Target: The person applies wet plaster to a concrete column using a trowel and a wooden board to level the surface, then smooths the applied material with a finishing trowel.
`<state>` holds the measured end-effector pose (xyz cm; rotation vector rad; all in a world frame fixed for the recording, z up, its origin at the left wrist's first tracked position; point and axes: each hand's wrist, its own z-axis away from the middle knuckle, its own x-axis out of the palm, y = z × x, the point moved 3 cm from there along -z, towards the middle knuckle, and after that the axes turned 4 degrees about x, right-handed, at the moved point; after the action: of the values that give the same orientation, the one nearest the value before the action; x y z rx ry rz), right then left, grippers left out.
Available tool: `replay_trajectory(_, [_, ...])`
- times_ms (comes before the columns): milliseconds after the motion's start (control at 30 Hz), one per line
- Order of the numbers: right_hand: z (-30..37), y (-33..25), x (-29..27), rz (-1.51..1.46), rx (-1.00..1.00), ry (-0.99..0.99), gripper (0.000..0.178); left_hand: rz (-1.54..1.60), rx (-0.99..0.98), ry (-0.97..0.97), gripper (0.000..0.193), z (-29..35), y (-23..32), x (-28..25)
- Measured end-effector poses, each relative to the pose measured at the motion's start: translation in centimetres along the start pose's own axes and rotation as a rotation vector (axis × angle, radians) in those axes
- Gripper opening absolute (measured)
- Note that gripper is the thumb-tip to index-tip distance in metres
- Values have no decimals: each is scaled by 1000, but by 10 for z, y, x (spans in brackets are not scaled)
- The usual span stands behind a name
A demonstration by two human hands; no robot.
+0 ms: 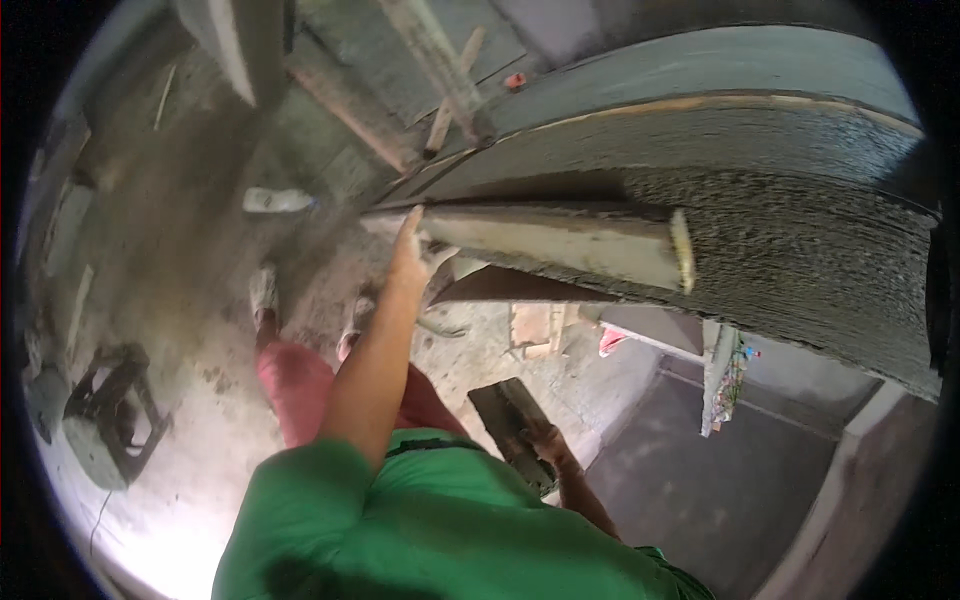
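Note:
My left hand (428,258) reaches up and grips the near end of a long pale wooden board (560,240). The board lies along a beam or ledge coated in rough grey wet mortar (780,230), and its far end touches the combed-looking surface. Low by my waist, my right hand (550,448) is closed round a dark rectangular plastering float (507,412). The float's broad face is smeared with mortar, and it is held apart from the wall. Parts of the left fingers are hidden behind the board.
Wooden props (435,70) lean beyond the board. A white bottle (278,200) lies on the dusty floor, left of my feet. A dark mortar-stained plastic stool or crate (118,415) stands at the far left. A ledge with small colourful items (730,390) is at lower right.

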<state>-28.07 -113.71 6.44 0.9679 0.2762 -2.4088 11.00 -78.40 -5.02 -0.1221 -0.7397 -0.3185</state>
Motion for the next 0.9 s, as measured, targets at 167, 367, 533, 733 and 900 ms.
replay_trajectory(167, [-12, -4, -15, -811, 523, -134, 38, 3, -35, 65, 63, -4, 1, -4])
replay_trajectory(367, [-19, -6, -14, -324, 282, -210, 41, 24, -49, 47, 74, -10, 2, 0])
replay_trajectory(533, [-13, -10, -20, -104, 121, -105, 40, 0, -59, 57, 63, -12, -3, 13])
replay_trajectory(733, [-22, -23, -74, -1063, 841, -257, 43, 14, -32, 111, 68, -11, 8, 0])
replay_trajectory(900, [-6, -7, 5, -657, 382, -85, 45, -2, -78, 74, 87, -12, -2, 16])
